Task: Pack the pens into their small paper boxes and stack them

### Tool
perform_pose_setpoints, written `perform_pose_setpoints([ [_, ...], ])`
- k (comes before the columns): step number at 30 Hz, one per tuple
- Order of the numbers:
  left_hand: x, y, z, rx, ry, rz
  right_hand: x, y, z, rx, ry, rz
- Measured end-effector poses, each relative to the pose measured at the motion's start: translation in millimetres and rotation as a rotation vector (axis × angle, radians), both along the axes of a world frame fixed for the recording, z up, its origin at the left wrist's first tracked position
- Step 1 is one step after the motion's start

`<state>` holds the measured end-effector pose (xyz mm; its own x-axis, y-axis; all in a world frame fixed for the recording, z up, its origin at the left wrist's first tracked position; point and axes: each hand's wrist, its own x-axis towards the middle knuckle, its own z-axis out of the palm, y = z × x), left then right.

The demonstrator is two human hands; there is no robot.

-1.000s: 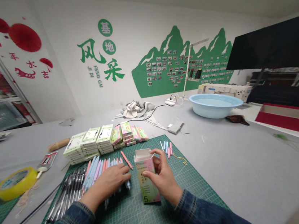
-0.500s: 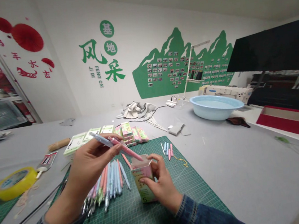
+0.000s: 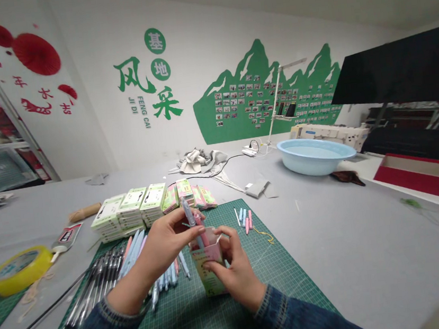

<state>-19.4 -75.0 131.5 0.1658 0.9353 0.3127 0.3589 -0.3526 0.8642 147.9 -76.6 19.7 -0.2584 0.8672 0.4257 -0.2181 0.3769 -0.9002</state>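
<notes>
My left hand (image 3: 168,241) pinches a few pens (image 3: 193,221), blue and pink, whose lower ends are inside the open top of a small pink-and-green carton (image 3: 208,267). My right hand (image 3: 234,267) is wrapped around the carton's right side and keeps it upright on the green cutting mat (image 3: 276,285). Left of the carton lie several blue and pink pens (image 3: 169,280), partly hidden by my left arm. Further left, dark clear-barrelled pens (image 3: 98,283) rest in a row.
Stacked white-green boxes (image 3: 132,207) and small pink-green cartons (image 3: 185,189) stand behind the mat. Short pen parts (image 3: 246,220) lie near its right edge. A yellow tape roll (image 3: 19,272) sits left; a blue basin (image 3: 317,158) and red box (image 3: 423,177) are at right.
My left hand has moved right and down, bringing the pens from a slant above the carton to nearly upright with their ends inside it. My right hand stays on the carton.
</notes>
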Motion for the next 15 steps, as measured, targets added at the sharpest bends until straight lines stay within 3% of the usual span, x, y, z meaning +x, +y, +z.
perform_pose_setpoints([
  [7, 4.7, -6.5, 0.3, 0.137, 0.264, 0.046, 0.0, 0.9, -4.2, 0.002, 0.008, -0.010],
  [15, -1.1, -6.9, 3.0, 0.128, 0.118, 0.053, 0.6, -0.3, -2.5, -0.013, 0.008, 0.021],
])
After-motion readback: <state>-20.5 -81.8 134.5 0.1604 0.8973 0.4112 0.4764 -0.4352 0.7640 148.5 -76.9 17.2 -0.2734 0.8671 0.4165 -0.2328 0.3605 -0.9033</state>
